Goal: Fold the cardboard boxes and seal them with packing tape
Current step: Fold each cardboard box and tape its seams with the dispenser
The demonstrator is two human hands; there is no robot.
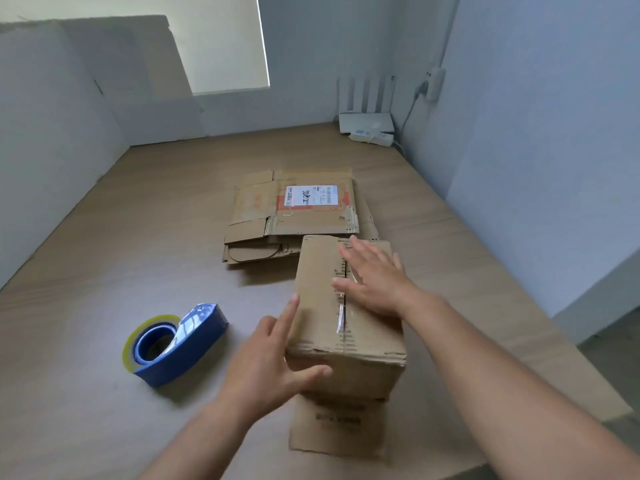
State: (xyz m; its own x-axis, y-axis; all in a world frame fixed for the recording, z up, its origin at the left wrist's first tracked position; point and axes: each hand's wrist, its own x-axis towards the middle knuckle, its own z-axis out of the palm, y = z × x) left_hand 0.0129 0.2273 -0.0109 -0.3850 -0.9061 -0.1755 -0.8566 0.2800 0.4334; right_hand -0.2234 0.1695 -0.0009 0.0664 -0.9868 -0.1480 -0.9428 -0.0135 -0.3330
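One folded box stands on the table, with a strip of clear tape along its top seam. The right hand lies flat on the box top, fingers straight and spread over the seam. The left hand, fingers spread, is at the box's left side, with the forefinger along the top edge and the thumb at the near corner. A blue tape dispenser lies left of the box, apart from it. Flattened boxes lie just behind the box.

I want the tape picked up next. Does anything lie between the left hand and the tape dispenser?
Nothing visible does. The tape dispenser sits left of the left hand, only tabletop between them.
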